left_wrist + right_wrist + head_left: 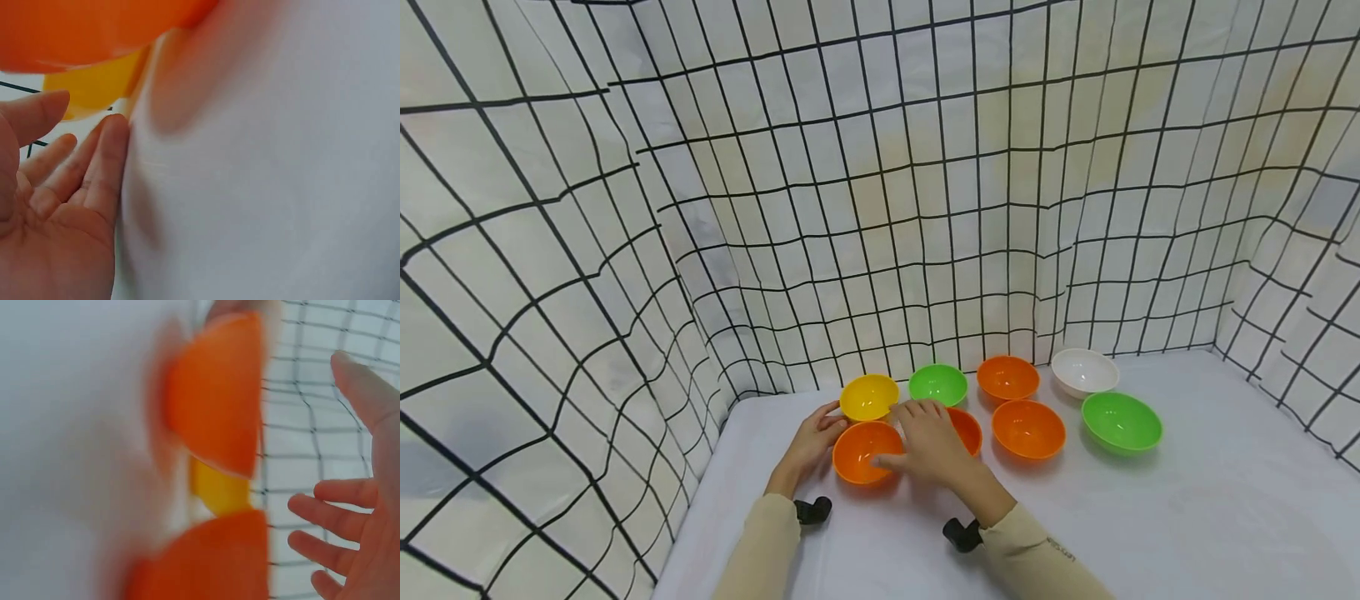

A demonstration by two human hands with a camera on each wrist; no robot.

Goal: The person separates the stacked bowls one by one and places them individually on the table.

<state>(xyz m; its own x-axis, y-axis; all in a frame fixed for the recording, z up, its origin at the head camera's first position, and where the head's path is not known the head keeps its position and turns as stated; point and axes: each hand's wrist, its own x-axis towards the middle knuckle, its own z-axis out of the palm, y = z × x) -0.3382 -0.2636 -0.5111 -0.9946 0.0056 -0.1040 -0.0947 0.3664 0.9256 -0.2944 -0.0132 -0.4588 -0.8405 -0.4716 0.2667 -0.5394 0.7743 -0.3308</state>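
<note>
At the left end of the front row stands an orange bowl (853,462). My left hand (808,446) is beside its left side, fingers loosely extended and holding nothing; in the left wrist view its thumb (44,115) lies just below that bowl. Behind it is a yellow bowl (868,398), close to the left fingertips. Above the front row, my right hand (928,442) hovers with fingers spread. It partly covers a second orange bowl (967,429). The right wrist view shows the right hand (356,531) holding nothing, apart from the orange bowls.
Farther right in front are another orange bowl (1028,429) and a green bowl (1122,423). The back row holds a green bowl (938,386), an orange bowl (1007,380) and a white bowl (1084,373). A white wall with black grid lines (880,192) borders the white table (1225,500).
</note>
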